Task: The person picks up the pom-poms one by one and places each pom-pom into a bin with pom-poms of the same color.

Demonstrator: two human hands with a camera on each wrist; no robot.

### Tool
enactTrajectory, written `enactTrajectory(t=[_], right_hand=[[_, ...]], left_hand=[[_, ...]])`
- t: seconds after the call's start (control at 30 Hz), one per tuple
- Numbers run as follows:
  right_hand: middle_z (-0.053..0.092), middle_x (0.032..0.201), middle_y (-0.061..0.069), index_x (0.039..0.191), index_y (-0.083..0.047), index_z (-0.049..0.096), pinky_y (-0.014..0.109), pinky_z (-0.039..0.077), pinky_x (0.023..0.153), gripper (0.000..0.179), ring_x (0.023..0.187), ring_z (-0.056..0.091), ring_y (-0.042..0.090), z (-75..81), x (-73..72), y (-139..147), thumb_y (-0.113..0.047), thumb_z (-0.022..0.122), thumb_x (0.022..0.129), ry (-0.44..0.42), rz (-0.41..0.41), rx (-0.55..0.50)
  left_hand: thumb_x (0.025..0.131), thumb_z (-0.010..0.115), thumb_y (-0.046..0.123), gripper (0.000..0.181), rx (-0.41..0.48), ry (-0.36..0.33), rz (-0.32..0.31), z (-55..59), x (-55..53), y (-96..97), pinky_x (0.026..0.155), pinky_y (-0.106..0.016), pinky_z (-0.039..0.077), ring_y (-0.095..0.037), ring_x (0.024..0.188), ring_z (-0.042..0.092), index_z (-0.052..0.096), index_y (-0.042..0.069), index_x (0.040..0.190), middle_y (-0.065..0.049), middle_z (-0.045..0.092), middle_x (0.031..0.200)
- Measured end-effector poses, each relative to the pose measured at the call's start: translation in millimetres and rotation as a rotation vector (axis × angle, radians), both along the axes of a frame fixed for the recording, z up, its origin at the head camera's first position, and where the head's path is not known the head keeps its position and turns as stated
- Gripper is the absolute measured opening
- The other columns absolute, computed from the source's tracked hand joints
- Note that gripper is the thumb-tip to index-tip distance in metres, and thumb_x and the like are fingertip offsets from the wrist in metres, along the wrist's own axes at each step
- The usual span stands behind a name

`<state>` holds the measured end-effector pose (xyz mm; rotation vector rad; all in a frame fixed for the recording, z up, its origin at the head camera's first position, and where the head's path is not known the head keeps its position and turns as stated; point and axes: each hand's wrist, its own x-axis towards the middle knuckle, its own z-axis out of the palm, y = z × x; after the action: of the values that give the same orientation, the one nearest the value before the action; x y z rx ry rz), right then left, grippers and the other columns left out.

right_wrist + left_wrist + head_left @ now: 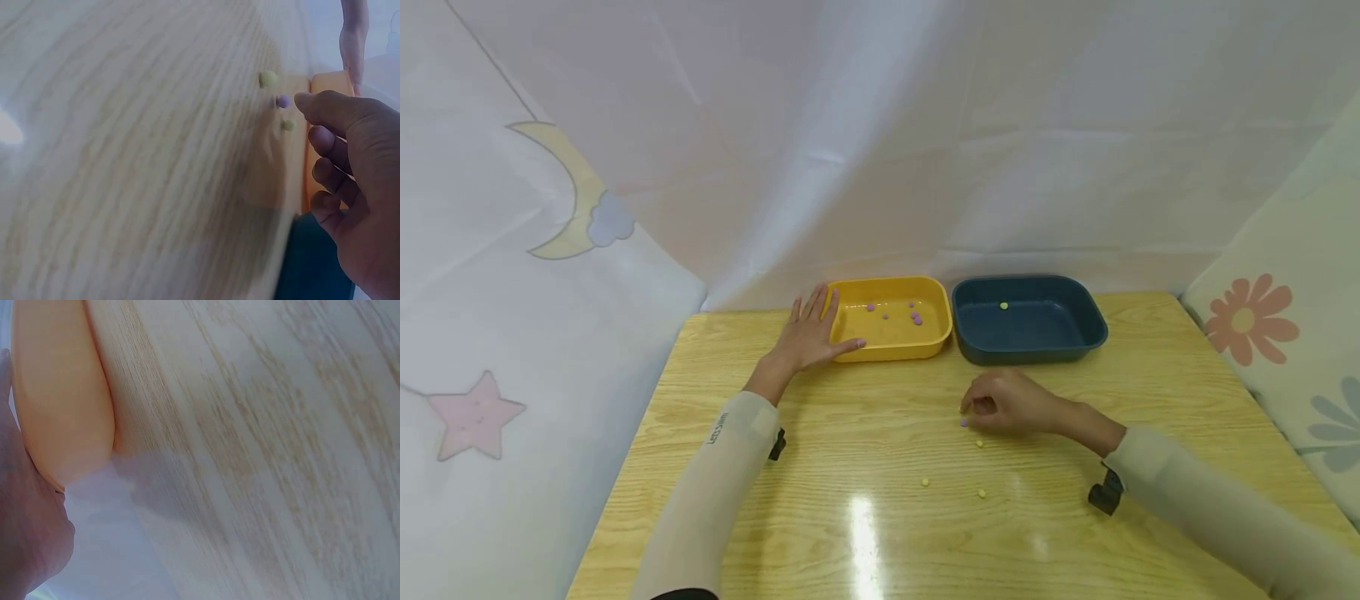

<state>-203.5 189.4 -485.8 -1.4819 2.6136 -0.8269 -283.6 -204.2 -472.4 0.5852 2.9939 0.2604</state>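
Observation:
My left hand [808, 335] lies spread against the left end of a yellow tray [891, 352], its thumb reaching over the front rim. Small purple beads [871, 307] lie inside that tray. My right hand [1011, 402] is low over the wooden table, with loosely bent fingers. Beside its fingertips on the tabletop is a purple bead [964, 422]. In the right wrist view, the thumb tip comes close to the purple bead [282, 100], and nothing shows between thumb and fingers. A yellow-green bead [979, 444] lies just in front of that hand.
A dark blue tray [1030, 357] stands right of the yellow one, holding a yellow-green bead [1004, 306]. Two more yellow-green beads lie nearer the front, one on the left [925, 482] and one on the right [981, 493]. A printed cloth [880, 167] hangs behind the table.

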Motion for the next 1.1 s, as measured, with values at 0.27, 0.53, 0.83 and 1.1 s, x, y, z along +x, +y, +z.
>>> enactTrajectory(t=[0.27, 0.53, 0.83, 1.1], right_hand=[[0.060, 0.076, -0.013, 0.101, -0.015, 0.082, 0.021, 0.045, 0.062, 0.009, 0.066, 0.048, -0.004, -13.2, 0.5, 2.9, -0.013, 0.084, 0.092, -0.074, 0.006, 0.009], [0.060, 0.075, -0.014, 0.099, -0.015, 0.083, 0.020, 0.044, 0.060, 0.009, 0.065, 0.047, -0.004, -18.0, 2.0, 1.7, -0.010, 0.084, 0.092, -0.070, 0.014, -0.012], [0.063, 0.077, -0.015, 0.098, -0.016, 0.082, 0.019, 0.045, 0.061, 0.007, 0.066, 0.049, -0.004, -19.5, 2.7, 0.4, -0.010, 0.082, 0.093, -0.072, 0.020, -0.021], [0.064, 0.076, -0.013, 0.096, -0.016, 0.082, 0.019, 0.046, 0.060, 0.008, 0.065, 0.050, -0.004, -17.1, 3.2, -0.5, -0.009, 0.082, 0.092, -0.066, 0.014, -0.021]], left_hand=[[0.096, 0.036, 0.086, 0.117, 0.009, 0.001, 0.000, -0.5, -0.6, 0.5, 0.130, -0.058, -0.007, -0.032, 0.165, -0.009, -0.003, 0.006, 0.170, -0.017, -0.010, 0.177], [0.095, 0.035, 0.088, 0.118, 0.012, 0.002, -0.004, -0.3, -0.4, 0.2, 0.130, -0.059, -0.006, -0.033, 0.165, -0.008, -0.001, 0.004, 0.170, -0.018, -0.009, 0.177], [0.095, 0.033, 0.088, 0.118, -0.006, 0.005, 0.002, -0.1, -0.5, 0.6, 0.130, -0.059, -0.005, -0.034, 0.165, -0.007, -0.002, 0.005, 0.170, -0.018, -0.009, 0.177], [0.096, 0.036, 0.086, 0.116, -0.007, 0.008, 0.001, 0.7, 0.0, 1.8, 0.130, -0.059, -0.005, -0.034, 0.165, -0.006, -0.001, 0.005, 0.170, -0.018, -0.008, 0.177]])
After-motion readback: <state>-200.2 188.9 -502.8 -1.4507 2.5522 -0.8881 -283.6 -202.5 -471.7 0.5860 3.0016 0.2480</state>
